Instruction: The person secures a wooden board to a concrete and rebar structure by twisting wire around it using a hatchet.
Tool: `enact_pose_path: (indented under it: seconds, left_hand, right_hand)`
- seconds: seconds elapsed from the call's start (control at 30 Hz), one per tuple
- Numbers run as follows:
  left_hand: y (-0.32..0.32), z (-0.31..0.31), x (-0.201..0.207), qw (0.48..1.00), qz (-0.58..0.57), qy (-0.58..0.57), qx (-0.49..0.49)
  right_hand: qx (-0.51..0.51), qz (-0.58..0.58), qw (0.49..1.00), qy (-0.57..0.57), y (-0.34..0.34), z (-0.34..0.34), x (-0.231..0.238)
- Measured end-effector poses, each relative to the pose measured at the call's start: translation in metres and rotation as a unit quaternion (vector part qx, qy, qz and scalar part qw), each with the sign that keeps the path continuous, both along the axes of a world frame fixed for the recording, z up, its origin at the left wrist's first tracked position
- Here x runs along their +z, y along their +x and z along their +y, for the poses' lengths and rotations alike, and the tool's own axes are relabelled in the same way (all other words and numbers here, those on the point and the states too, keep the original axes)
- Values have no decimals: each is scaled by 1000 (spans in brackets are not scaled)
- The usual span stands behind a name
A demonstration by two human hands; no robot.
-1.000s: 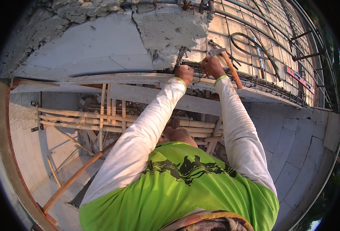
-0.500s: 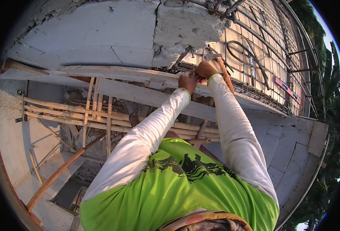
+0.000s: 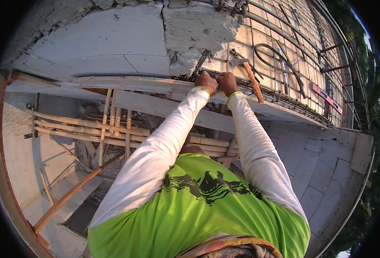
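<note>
Both arms reach forward to the edge of a formwork board (image 3: 147, 83), where steel bars run below a broken concrete block (image 3: 198, 32). My left hand (image 3: 206, 82) is closed against the bars at the end of that block. Close beside it, my right hand (image 3: 227, 83) is closed too, its knuckles up. Whatever the fingers grip is too small or hidden to make out. Just right of my right hand lies a hammer-like tool with a wooden handle (image 3: 253, 82) and a flat metal head, resting on the rebar mesh (image 3: 269, 32).
On the mesh lie a looped dark cable or bar (image 3: 258, 53), a thin blue-and-white tube (image 3: 284, 73) and a red spirit level (image 3: 326, 98). Below the board are bamboo poles (image 3: 87, 124), a grey plank (image 3: 155, 105) and a deep opening with rubble. A block wall (image 3: 314, 167) stands at right.
My left hand has moved forward to the bars, and my right hand has turned knuckles up beside it. The hands are slightly farther apart. The whole view has shifted a little.
</note>
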State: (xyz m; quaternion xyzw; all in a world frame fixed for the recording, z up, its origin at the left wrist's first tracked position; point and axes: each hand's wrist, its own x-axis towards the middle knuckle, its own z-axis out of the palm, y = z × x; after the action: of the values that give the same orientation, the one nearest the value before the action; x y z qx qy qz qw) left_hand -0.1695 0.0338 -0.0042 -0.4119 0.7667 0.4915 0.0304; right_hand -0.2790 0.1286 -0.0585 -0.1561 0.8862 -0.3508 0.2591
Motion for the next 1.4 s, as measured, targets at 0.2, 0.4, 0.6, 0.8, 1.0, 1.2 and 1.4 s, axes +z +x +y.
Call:
enact_pose_path:
  seconds: [0.2,0.4,0.6,0.8,1.0,1.2,1.4]
  left_hand:
    - [-20,-9,-19,991,-75,-85,-67]
    - [-28,-5,-4,982,-111,-114,-105]
    - [-33,1,2,958,-114,-211,-159]
    - [-45,-1,-11,946,-135,-244,-164]
    - [-33,3,0,897,-125,-322,-276]
    - [-26,4,7,882,-106,-338,-310]
    - [-12,6,12,921,-70,-310,-224]
  right_hand:
    - [125,-25,992,17,-18,-4,0]
    - [-32,73,997,16,-5,-10,-13]
    - [-77,46,996,10,10,-14,-9]
    - [-80,-27,996,4,11,-6,20]
    - [-89,-48,995,-10,8,-4,9]
    - [-69,-27,997,-9,10,-3,6]
    - [9,80,996,50,28,-1,42]
